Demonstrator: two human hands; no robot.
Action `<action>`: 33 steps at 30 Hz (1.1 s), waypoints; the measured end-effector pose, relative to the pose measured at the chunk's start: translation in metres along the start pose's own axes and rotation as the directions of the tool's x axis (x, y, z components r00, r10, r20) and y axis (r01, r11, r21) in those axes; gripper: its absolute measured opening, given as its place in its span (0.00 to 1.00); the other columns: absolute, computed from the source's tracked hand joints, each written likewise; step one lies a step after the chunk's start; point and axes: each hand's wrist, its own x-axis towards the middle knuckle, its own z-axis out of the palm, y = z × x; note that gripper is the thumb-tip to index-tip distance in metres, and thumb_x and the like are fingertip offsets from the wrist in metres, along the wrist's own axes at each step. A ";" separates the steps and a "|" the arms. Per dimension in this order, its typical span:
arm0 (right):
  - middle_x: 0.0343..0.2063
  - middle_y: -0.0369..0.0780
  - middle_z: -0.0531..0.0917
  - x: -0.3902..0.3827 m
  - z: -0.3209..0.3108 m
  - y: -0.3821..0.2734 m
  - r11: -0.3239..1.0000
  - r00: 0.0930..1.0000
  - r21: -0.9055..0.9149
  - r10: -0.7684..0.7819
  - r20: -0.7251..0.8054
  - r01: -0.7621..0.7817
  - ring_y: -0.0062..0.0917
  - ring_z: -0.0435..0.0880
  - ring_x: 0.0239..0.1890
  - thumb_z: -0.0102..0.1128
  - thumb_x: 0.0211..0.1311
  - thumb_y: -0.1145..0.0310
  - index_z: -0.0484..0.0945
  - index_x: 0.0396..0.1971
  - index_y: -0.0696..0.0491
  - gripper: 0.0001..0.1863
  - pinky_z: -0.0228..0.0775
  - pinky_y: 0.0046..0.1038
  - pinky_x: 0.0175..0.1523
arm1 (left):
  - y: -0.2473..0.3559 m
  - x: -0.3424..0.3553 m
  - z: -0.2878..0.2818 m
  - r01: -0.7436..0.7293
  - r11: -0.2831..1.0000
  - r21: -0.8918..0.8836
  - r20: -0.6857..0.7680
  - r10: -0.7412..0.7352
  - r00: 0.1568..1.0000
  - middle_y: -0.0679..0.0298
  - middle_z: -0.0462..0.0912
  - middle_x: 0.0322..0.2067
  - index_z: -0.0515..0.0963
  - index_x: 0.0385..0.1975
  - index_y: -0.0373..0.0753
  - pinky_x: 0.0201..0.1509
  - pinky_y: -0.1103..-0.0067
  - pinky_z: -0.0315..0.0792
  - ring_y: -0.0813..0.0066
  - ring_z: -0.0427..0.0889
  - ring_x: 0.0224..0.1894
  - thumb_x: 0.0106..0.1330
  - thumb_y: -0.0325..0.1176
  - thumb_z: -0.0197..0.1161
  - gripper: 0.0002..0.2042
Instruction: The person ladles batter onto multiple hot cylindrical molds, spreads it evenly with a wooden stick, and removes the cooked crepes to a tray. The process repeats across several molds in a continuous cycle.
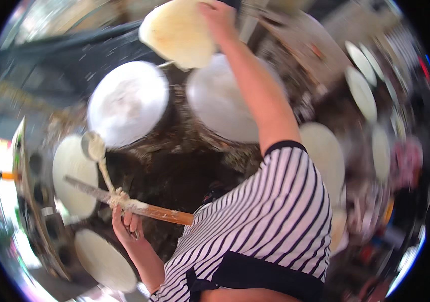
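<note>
At the top, my right hand (pixel 218 20) grips the edge of a thin, pale yellow round pancake (pixel 177 32), partly above the right-hand griddle (pixel 220 95). My left hand (pixel 129 224) is closed, low on the left. It holds a batter-smeared ladle (pixel 94 146) together with a long flat scraper (pixel 169 215) that has a wooden handle. Thick batter clings where the two tools cross. Beyond the ladle is a round white griddle (pixel 127 103) with a whitish layer over its surface. Motion blurs much of the picture.
Round pale sheets or discs surround me: one (pixel 69 171) behind the ladle, another (pixel 105 259) at lower left, one (pixel 323 156) beside my right shoulder. Several more (pixel 361 93) stand at far right. A brownish board (pixel 310 45) lies at upper right.
</note>
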 end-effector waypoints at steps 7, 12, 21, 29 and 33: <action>0.15 0.37 0.75 -0.085 -0.288 -0.094 0.940 0.917 0.247 0.300 -0.263 -0.236 0.24 0.73 0.17 0.53 0.46 0.69 0.75 0.18 0.57 0.07 0.66 0.30 0.24 | -0.002 -0.053 -0.033 0.203 0.973 0.114 0.186 -0.221 0.957 0.73 0.57 0.11 0.65 0.49 0.30 0.07 0.89 0.47 0.88 0.51 0.09 0.66 0.32 0.49 0.15; 0.22 0.37 0.77 -0.236 -0.506 -0.213 0.805 0.706 0.573 0.494 -0.507 -0.152 0.22 0.77 0.22 0.59 0.48 0.74 0.76 0.27 0.58 0.05 0.69 0.25 0.26 | 0.016 -0.090 -0.023 0.407 0.889 0.213 0.319 -0.456 0.831 0.74 0.53 0.11 0.62 0.51 0.28 0.10 0.89 0.49 0.88 0.49 0.10 0.68 0.30 0.46 0.16; 0.31 0.34 0.77 -0.659 -0.762 -0.250 0.695 -0.038 0.637 0.665 -0.746 -0.335 0.19 0.73 0.26 0.58 0.54 0.66 0.76 0.39 0.51 0.12 0.67 0.21 0.26 | -0.056 -0.220 0.027 0.492 0.793 0.359 0.318 -0.600 0.734 0.73 0.55 0.12 0.61 0.51 0.30 0.09 0.90 0.50 0.88 0.50 0.09 0.68 0.31 0.46 0.15; 0.32 0.40 0.76 -0.807 -0.794 -0.212 0.346 -0.375 0.875 0.803 -0.462 -0.338 0.30 0.75 0.30 0.59 0.54 0.65 0.74 0.40 0.52 0.14 0.71 0.33 0.33 | -0.133 -0.306 0.027 0.601 0.768 0.223 0.378 -0.636 0.672 0.73 0.54 0.12 0.62 0.49 0.29 0.11 0.89 0.51 0.86 0.49 0.09 0.69 0.30 0.44 0.13; 0.35 0.43 0.76 -0.802 -0.812 -0.200 0.144 -0.419 0.887 0.840 -0.344 -0.439 0.31 0.77 0.32 0.60 0.54 0.63 0.69 0.43 0.54 0.18 0.74 0.38 0.37 | -0.146 -0.330 0.016 0.657 0.738 0.153 0.418 -0.651 0.634 0.74 0.56 0.13 0.63 0.48 0.30 0.12 0.91 0.53 0.89 0.50 0.10 0.69 0.30 0.41 0.12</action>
